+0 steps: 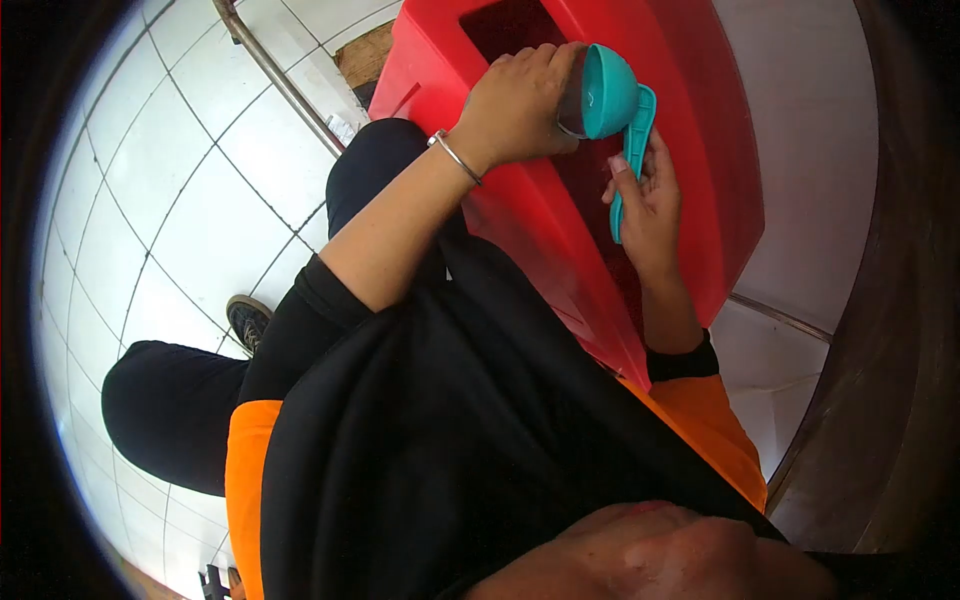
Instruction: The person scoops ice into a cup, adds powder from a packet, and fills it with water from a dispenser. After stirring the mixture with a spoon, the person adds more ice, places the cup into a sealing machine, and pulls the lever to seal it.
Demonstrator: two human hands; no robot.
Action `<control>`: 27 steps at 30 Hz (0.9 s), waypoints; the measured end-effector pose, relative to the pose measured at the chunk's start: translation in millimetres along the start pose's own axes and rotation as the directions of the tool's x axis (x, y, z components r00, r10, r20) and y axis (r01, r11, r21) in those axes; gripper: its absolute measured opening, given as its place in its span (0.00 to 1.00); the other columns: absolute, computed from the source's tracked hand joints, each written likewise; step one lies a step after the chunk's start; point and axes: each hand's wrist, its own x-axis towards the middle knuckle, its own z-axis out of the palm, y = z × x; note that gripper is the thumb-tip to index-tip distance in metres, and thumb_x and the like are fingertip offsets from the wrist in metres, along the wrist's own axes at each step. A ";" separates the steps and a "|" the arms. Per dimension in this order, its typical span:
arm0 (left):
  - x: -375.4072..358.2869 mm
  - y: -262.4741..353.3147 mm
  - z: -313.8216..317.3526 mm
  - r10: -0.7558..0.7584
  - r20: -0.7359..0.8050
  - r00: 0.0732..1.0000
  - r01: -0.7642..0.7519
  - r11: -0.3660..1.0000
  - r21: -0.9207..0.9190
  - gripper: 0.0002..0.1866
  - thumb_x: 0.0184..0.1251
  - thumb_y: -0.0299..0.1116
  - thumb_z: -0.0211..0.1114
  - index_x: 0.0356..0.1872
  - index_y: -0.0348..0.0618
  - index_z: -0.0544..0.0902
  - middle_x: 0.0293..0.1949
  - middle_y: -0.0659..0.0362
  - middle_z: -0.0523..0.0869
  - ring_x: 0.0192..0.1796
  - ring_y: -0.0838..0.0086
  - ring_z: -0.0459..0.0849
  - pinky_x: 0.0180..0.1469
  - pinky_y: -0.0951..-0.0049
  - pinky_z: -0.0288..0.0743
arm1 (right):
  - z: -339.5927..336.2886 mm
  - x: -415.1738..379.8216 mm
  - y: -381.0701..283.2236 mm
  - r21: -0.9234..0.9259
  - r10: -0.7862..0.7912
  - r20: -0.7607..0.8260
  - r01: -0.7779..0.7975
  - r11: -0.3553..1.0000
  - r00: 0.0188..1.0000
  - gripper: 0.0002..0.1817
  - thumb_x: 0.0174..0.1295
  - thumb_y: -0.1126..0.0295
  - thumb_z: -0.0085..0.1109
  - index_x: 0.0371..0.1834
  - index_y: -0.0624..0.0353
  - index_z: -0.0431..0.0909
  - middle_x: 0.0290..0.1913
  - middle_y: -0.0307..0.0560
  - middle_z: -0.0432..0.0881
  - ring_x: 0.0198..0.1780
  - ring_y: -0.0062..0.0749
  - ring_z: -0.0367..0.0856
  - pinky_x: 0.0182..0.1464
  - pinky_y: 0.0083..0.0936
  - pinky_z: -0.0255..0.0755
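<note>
My left hand, with a silver bracelet at the wrist, is wrapped round a clear cup, largely hidden by my fingers. Against the cup's mouth is the round bowl of a teal scoop, its open side facing the cup. Lower right, my right hand grips the scoop's handle, with the thumb along it. Both hands are above a red plastic container with dark red recesses. Its contents cannot be made out.
White floor tiles lie at the left, where a metal bar runs beside the container. A shoe rests on the tiles. Near the top stands a wooden piece. A dark brown curved surface is at the right.
</note>
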 end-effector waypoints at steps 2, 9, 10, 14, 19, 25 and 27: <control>0.6 1.5 -5.3 -0.016 0.009 1.000 0.016 0.999 -0.039 0.50 0.35 0.39 0.78 0.67 0.44 0.65 0.51 0.49 0.79 0.53 0.53 0.80 0.55 0.56 0.75 | -11.1 -2.6 -1.9 -0.201 -0.083 -0.051 0.071 0.977 0.995 0.29 0.69 0.68 0.54 0.71 0.63 0.59 0.45 0.50 0.78 0.34 0.26 0.78 0.37 0.24 0.74; 7.3 14.8 -29.5 -0.107 -0.083 0.991 0.065 0.915 -0.398 0.49 0.44 0.32 0.77 0.70 0.34 0.59 0.56 0.41 0.75 0.59 0.49 0.75 0.63 0.59 0.68 | -80.9 -31.8 -56.7 -0.772 0.193 0.251 0.076 0.631 0.948 0.23 0.69 0.67 0.50 0.65 0.63 0.66 0.44 0.70 0.80 0.46 0.60 0.82 0.48 0.48 0.74; 7.1 12.4 -27.8 -0.109 -0.081 0.991 0.068 0.915 -0.399 0.49 0.44 0.32 0.77 0.70 0.34 0.59 0.56 0.41 0.75 0.59 0.49 0.75 0.63 0.59 0.68 | -70.8 -25.1 -44.2 -0.841 0.328 0.256 0.042 0.540 0.909 0.21 0.69 0.67 0.50 0.63 0.63 0.67 0.42 0.68 0.81 0.46 0.60 0.82 0.48 0.48 0.73; 8.1 -3.2 -3.2 0.022 -0.408 0.913 -0.182 0.916 -0.358 0.54 0.40 0.32 0.77 0.72 0.35 0.56 0.55 0.42 0.75 0.57 0.49 0.74 0.62 0.58 0.69 | -4.4 32.4 61.6 -0.891 0.406 0.332 0.141 0.432 0.851 0.20 0.70 0.66 0.45 0.60 0.67 0.68 0.49 0.69 0.79 0.52 0.63 0.78 0.53 0.51 0.70; 8.1 -3.1 -6.3 -0.047 -0.254 0.966 -0.061 0.913 -0.402 0.56 0.39 0.34 0.81 0.73 0.40 0.56 0.64 0.41 0.70 0.66 0.50 0.70 0.68 0.59 0.65 | 58.9 144.0 179.3 -0.825 0.027 0.301 0.246 0.510 0.953 0.23 0.71 0.65 0.45 0.64 0.68 0.67 0.53 0.66 0.80 0.55 0.57 0.79 0.56 0.47 0.71; 10.8 -1.8 -11.7 -0.056 -0.262 0.963 -0.057 0.913 -0.405 0.55 0.39 0.32 0.78 0.72 0.39 0.56 0.54 0.44 0.74 0.57 0.50 0.73 0.64 0.57 0.68 | 96.3 210.8 212.0 -0.807 0.110 0.197 0.097 0.582 0.974 0.23 0.71 0.66 0.45 0.65 0.68 0.67 0.53 0.63 0.80 0.54 0.52 0.79 0.56 0.44 0.72; 9.0 -1.5 -12.9 -0.090 -0.209 0.974 -0.007 0.906 -0.422 0.56 0.39 0.31 0.79 0.73 0.41 0.55 0.59 0.44 0.72 0.62 0.50 0.72 0.67 0.58 0.66 | 98.5 214.8 219.2 -0.789 0.121 0.193 0.081 0.609 0.974 0.23 0.71 0.66 0.46 0.65 0.68 0.67 0.54 0.62 0.80 0.53 0.51 0.79 0.56 0.43 0.72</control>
